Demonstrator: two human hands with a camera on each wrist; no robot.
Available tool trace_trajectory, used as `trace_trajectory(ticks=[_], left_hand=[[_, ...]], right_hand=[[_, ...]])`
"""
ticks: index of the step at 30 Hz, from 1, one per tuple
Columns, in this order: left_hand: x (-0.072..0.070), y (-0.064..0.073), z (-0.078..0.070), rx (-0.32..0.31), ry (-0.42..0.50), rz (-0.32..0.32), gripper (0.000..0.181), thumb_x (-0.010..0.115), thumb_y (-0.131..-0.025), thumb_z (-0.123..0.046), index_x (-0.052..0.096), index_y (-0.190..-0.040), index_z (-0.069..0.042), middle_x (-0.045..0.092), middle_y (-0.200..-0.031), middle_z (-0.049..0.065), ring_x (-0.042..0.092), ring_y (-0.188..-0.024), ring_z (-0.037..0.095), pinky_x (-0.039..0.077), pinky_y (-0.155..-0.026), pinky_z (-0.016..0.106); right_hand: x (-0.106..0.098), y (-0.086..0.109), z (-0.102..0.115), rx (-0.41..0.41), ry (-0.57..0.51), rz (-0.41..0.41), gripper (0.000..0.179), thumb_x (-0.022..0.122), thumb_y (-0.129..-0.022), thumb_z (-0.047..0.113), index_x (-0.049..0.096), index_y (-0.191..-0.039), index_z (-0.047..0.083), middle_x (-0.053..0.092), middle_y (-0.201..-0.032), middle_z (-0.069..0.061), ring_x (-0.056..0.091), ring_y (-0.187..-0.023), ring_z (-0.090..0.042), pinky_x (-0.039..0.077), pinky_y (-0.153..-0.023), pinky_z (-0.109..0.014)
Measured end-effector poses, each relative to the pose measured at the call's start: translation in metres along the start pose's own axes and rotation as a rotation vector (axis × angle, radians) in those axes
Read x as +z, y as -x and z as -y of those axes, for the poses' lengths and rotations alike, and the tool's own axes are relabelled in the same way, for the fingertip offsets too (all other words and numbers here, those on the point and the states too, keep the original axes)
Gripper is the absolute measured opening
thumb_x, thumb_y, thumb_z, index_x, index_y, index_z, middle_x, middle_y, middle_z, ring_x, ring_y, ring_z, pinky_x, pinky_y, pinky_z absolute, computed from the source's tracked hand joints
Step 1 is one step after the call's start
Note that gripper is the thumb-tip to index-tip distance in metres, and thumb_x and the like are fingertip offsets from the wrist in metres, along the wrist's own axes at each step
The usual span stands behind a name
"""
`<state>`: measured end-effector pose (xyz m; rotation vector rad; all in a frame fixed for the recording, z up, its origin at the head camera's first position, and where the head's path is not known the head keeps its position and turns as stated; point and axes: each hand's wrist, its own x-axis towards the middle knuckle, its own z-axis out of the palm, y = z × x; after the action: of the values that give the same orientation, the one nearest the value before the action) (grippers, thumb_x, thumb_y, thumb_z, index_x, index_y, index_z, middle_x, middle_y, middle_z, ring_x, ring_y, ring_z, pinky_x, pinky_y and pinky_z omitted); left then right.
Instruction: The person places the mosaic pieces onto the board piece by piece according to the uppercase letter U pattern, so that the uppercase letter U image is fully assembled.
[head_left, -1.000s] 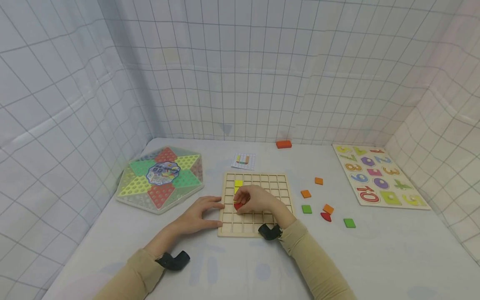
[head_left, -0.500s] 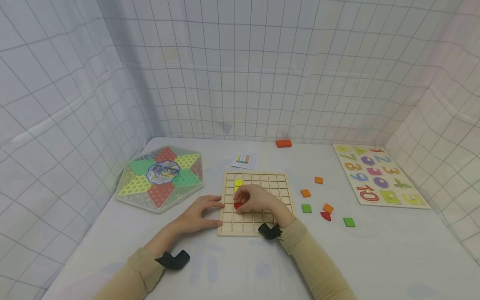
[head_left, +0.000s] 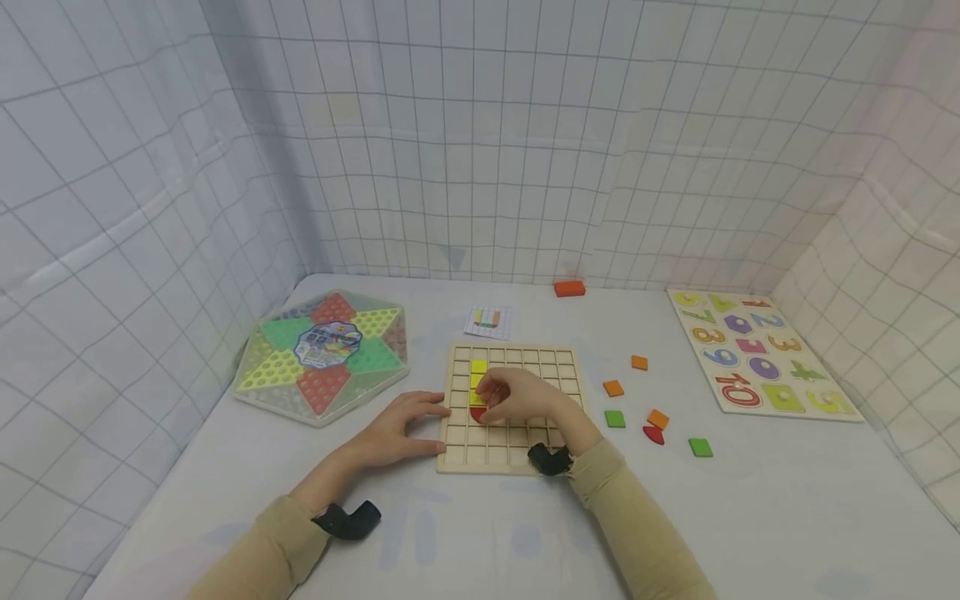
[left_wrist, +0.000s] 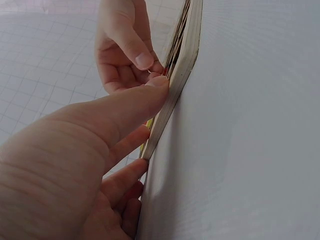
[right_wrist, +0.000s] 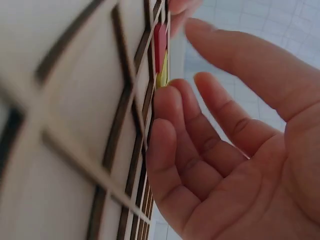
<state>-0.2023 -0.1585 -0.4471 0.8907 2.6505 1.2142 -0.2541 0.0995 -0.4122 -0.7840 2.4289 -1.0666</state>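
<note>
A wooden grid board (head_left: pixel 476 455) lies on the table. Yellow square tiles (head_left: pixel 478 367) run down one of its columns, and a red quarter-circle piece (head_left: pixel 477 415) sits in the cell just below them. My left hand (head_left: pixel 390 429) rests its thumb and extended fingertips along the board's left edge. Over the board, beside the red piece, is my right hand (head_left: pixel 521 396). In the right wrist view its thumb and fingers are spread apart with nothing between them, while the red piece (right_wrist: pixel 160 47) lies in the grid.
Right of the board lie orange tiles (head_left: pixel 613 388), green tiles (head_left: pixel 615 419) and another red piece (head_left: pixel 654 435). A pattern card (head_left: pixel 489 322) and a red block (head_left: pixel 569 288) are behind it. A Chinese checkers board (head_left: pixel 322 358) stands left, a number puzzle (head_left: pixel 757 354) right.
My right hand has drawn slightly right, its fingers parting from the red piece, which now shows more fully along with more of the yellow tiles. The left hand stays put.
</note>
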Motion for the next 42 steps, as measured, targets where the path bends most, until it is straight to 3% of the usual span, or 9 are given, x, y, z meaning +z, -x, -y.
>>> trace_trajectory(ticks=[7,16,23,29,42], left_hand=[[0.0,0.001,-0.001,-0.007,-0.001,0.002,0.049,0.075,-0.08,-0.035,0.063,-0.121,-0.012,0.045,-0.14,0.011,0.033,-0.132,0.034,0.026,-0.105,0.054],[-0.002,-0.001,-0.001,0.008,-0.006,-0.004,0.049,0.075,-0.08,-0.035,0.063,-0.121,-0.012,0.045,-0.14,0.012,0.032,-0.132,0.035,0.026,-0.105,0.054],[-0.001,-0.001,-0.001,0.005,0.003,-0.005,0.049,0.075,-0.079,-0.034,0.063,-0.121,-0.011,0.045,-0.14,0.012,0.032,-0.132,0.034,0.025,-0.106,0.054],[0.0,0.0,-0.001,0.005,0.011,-0.001,0.05,0.075,-0.079,-0.034,0.063,-0.122,-0.011,0.045,-0.14,0.012,0.032,-0.132,0.034,0.025,-0.105,0.054],[0.0,0.0,0.001,0.01,0.003,-0.001,0.049,0.075,-0.08,-0.034,0.063,-0.121,-0.012,0.045,-0.14,0.012,0.033,-0.132,0.034,0.026,-0.105,0.055]], right_hand=[[-0.014,0.014,-0.01,-0.011,0.039,-0.051,0.026,0.072,-0.084,0.022,0.061,-0.106,0.013,0.06,-0.096,0.005,0.057,-0.089,-0.012,0.048,-0.08,-0.029],[-0.043,0.046,-0.025,-0.055,0.038,-0.13,0.029,0.068,-0.087,0.025,0.061,-0.109,0.007,0.061,-0.094,0.003,0.058,-0.085,-0.015,0.049,-0.077,-0.034],[-0.059,0.072,-0.047,-0.003,0.016,-0.216,0.032,0.069,-0.087,0.029,0.062,-0.11,0.009,0.061,-0.098,0.003,0.057,-0.088,-0.015,0.047,-0.08,-0.034],[-0.067,0.088,-0.065,-0.002,-0.006,-0.276,0.032,0.069,-0.087,0.024,0.062,-0.111,0.005,0.062,-0.099,-0.002,0.056,-0.09,-0.019,0.047,-0.079,-0.033],[-0.073,0.108,-0.086,0.024,-0.047,-0.3,0.03,0.073,-0.084,0.027,0.063,-0.104,0.009,0.063,-0.096,-0.001,0.058,-0.088,-0.02,0.049,-0.076,-0.028]])
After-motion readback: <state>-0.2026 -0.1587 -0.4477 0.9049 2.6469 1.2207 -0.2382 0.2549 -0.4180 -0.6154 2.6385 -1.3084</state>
